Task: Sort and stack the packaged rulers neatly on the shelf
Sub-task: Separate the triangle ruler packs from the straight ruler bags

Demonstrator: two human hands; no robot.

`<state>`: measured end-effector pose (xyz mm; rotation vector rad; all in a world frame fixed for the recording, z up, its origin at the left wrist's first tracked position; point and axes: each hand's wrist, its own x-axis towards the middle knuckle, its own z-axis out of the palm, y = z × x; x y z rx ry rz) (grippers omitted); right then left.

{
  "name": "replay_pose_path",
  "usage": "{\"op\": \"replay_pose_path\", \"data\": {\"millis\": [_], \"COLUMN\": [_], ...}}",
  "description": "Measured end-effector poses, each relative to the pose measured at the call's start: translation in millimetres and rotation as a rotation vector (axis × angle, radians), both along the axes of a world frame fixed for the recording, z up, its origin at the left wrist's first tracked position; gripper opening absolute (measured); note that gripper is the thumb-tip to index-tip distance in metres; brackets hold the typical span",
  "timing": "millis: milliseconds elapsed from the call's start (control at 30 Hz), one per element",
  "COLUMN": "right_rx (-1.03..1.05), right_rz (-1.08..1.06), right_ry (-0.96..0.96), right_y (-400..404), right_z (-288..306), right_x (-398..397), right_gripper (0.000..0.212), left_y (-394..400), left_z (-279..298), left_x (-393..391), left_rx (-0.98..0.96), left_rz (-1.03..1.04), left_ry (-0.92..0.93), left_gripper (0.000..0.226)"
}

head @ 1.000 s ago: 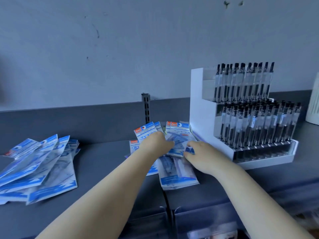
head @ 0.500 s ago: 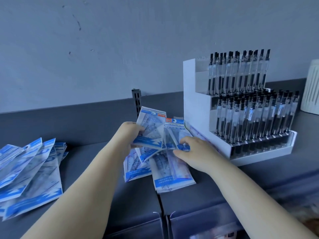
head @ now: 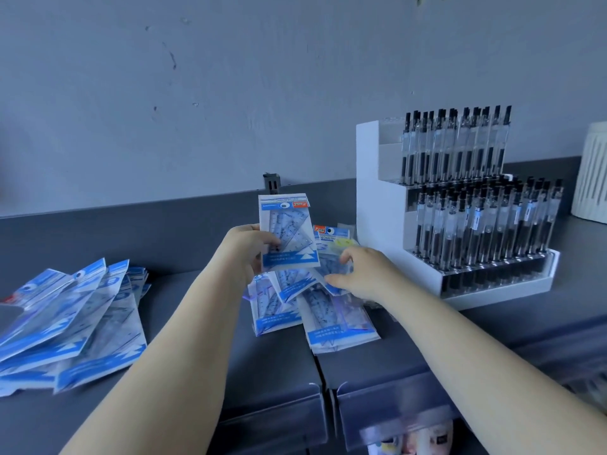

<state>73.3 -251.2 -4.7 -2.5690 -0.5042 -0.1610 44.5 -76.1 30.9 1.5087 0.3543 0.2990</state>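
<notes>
Near edge of the shelf (head: 197, 405): both forearms reach in. At near left lies a fanned heap of ruler packs (head: 75, 323); at centre a loose pile (head: 315, 310). The right hand (head: 358, 274) presses the pile, its fingers apparently curled on a pack edge — blur hides detail. The left hand (head: 249, 251) pinches one pack (head: 287, 231) upright. To do this well, square the edges before laying it down. Far right: pen rack (head: 460, 208).

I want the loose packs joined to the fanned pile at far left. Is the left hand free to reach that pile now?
Probably not yet: the left hand grips an upright ruler pack. The shelf between it and the fanned pile looks unobstructed, though.
</notes>
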Motion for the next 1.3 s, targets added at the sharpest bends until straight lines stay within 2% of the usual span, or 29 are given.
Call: {"op": "replay_pose_path", "data": {"millis": [100,167,233,300,400,500,567,633,700,767,1000,1133,1200,1233,1300], "right_rx": [-0.001,-0.017,-0.070,-0.034,0.065,0.253,0.503,0.711,0.850,0.907,1.003,1.074,1.080,1.008,0.666], "right_rz": [-0.017,-0.034,-0.065,-0.087,-0.153,-0.092,0.025,0.132,0.220,0.268,0.353,0.338,0.334,0.323,0.245], "right_ry": [0.103,0.180,0.220,0.190,-0.042,-0.153,-0.063,0.107,0.312,0.416,0.479,0.426,0.420,0.406,0.319], "right_y": [2.6,4.1,6.9,12.9,27.8,45.6,60.3,78.3,100.4,126.4,206.6,238.8,253.0,259.8,271.9], "right_z": [6.1,9.3,12.0,13.7,15.7,22.1,26.4,30.1,30.5,29.2,25.8,31.8,32.3,30.7,21.8], "right_x": [10.8,16.8,21.2,21.6,14.2,-5.7,-23.2,-45.5,-66.9,-85.1,-125.3,-131.2,-131.0,-130.7,-129.7], "right_gripper": [0.087,0.095,0.087,0.064,0.034,0.025,0.020,0.014,0.009,0.007,0.014,0.012,0.015,0.021,0.045], "left_y": [3.6,10.1,20.1,32.0,52.7,77.0,95.3,117.3,142.0,168.6,250.3,270.4,274.7,277.2,281.2], "left_z": [5.3,6.4,5.0,2.9,0.8,-0.4,-0.2,0.1,0.9,1.1,1.0,-15.3,-24.7,-27.4,-28.4], "left_x": [-9.9,-21.3,-34.6,-49.5,-73.2,-97.2,-113.9,-131.0,-146.6,-159.7,-171.8,-159.5,-155.1,-152.9,-150.1], "left_rx": [0.025,0.051,0.093,0.117,0.132,0.174,0.195,0.186,0.187,0.189,0.246,0.690,0.764,0.779,0.807], "left_rz": [-0.014,-0.020,0.002,0.029,0.082,0.153,0.192,0.223,0.256,0.288,0.317,0.270,0.211,0.191,0.160], "left_ry": [-0.052,-0.084,-0.095,-0.105,-0.130,-0.147,-0.151,-0.152,-0.151,-0.152,-0.082,0.170,0.288,0.317,0.340], "left_gripper": [0.020,0.021,0.023,0.024,0.024,0.026,0.026,0.030,0.030,0.027,0.023,0.014,0.024,0.025,0.017]}}
